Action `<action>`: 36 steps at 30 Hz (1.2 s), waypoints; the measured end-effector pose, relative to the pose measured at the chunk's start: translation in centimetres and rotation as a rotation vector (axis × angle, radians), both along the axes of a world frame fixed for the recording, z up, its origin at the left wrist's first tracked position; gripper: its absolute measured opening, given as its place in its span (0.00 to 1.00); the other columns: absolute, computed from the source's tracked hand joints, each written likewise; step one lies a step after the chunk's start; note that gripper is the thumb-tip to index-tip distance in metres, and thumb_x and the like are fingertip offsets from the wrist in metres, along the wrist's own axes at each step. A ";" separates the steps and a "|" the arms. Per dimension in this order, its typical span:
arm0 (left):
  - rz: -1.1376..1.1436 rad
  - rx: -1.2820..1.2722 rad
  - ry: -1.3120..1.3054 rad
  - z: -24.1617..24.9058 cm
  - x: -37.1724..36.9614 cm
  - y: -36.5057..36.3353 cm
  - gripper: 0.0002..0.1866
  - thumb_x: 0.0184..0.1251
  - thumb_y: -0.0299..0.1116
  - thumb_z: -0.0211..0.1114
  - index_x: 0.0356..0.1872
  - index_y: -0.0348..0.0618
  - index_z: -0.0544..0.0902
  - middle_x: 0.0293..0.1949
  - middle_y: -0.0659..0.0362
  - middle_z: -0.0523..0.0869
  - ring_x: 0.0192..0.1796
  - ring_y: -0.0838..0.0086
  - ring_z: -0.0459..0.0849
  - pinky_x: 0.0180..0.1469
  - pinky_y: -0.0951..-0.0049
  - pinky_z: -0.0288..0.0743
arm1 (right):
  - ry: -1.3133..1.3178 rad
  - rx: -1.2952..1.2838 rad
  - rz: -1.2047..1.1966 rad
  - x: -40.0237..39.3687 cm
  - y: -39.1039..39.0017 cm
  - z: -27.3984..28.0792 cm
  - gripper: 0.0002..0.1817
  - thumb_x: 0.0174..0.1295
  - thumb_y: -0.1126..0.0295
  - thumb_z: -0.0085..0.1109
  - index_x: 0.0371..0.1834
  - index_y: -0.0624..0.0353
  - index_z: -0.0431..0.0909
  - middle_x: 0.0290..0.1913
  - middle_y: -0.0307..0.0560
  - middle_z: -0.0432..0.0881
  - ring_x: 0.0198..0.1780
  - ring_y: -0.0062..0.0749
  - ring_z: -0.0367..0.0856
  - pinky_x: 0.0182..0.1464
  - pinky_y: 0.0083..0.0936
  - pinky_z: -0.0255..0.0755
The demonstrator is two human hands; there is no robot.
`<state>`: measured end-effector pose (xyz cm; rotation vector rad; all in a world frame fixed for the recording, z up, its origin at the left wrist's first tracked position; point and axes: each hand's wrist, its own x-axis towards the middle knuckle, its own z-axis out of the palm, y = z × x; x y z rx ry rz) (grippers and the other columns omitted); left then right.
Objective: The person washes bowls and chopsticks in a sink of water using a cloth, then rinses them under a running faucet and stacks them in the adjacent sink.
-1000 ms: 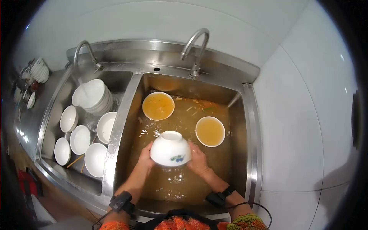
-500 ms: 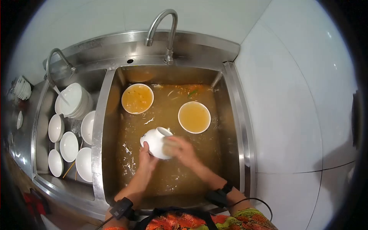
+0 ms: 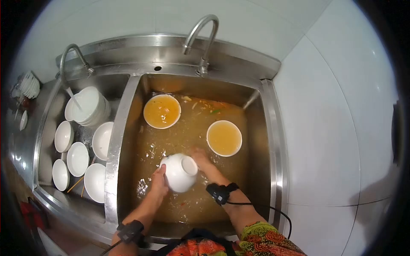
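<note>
A white bowl (image 3: 177, 177) is tilted over the large sink, its round foot facing up and to the right. My left hand (image 3: 159, 181) is closed on the bowl's left edge, thumb against the outer wall. On the far right side of the bowl is my right hand (image 3: 201, 158), low at the murky water. Its fingers are blurred and partly hidden by the bowl, so what they hold does not show. Two more white bowls sit in the water: one with orange liquid (image 3: 162, 112) at the back left, one with yellowish liquid (image 3: 224, 138) to the right.
Cloudy water with food scraps covers the sink (image 3: 113, 170) bottom. In the left basin stand stacked bowls (image 3: 87, 106), several loose bowls (image 3: 77, 159) and chopsticks (image 3: 76, 184). A curved tap (image 3: 204, 47) rises behind the large sink; another tap (image 3: 64, 70) stands at the left.
The bowl has turned so its foot faces me more, and sits a little lower. My right hand has gone from rubbing position on its outside to behind its right side. The view has shifted slightly.
</note>
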<state>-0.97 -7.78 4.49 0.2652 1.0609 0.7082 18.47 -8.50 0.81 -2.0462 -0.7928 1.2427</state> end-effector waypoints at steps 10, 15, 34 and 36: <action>-0.067 0.016 0.079 -1.8 -0.7 1.6 0.19 0.71 0.40 0.46 0.53 0.36 0.72 0.50 0.48 0.79 0.51 0.59 0.78 0.54 0.54 0.71 | -0.481 0.610 0.430 -3.2 -3.8 8.1 0.12 0.57 0.66 0.50 0.27 0.67 0.74 0.35 0.58 0.76 0.39 0.54 0.74 0.42 0.42 0.68; 0.011 -0.051 0.080 -3.7 -1.1 1.8 0.11 0.67 0.37 0.55 0.39 0.38 0.78 0.37 0.53 0.83 0.36 0.66 0.81 0.42 0.60 0.76 | 0.222 0.326 0.350 -5.0 -2.5 10.3 0.11 0.55 0.67 0.51 0.30 0.67 0.76 0.32 0.55 0.77 0.39 0.51 0.75 0.42 0.35 0.70; -0.260 0.221 -0.209 4.5 2.1 -0.9 0.27 0.56 0.23 0.62 0.59 0.39 0.66 0.53 0.51 0.75 0.52 0.61 0.77 0.56 0.57 0.74 | -0.266 -0.005 0.258 3.5 -14.3 3.7 0.11 0.59 0.64 0.54 0.39 0.57 0.79 0.34 0.52 0.79 0.44 0.35 0.76 0.49 0.32 0.68; -0.249 0.271 -0.193 6.4 2.8 -1.1 0.24 0.56 0.23 0.62 0.56 0.37 0.68 0.50 0.52 0.77 0.51 0.63 0.78 0.53 0.60 0.75 | 0.376 -0.070 -0.076 3.1 -13.3 10.2 0.12 0.61 0.63 0.52 0.41 0.57 0.78 0.34 0.52 0.78 0.46 0.32 0.75 0.49 0.30 0.68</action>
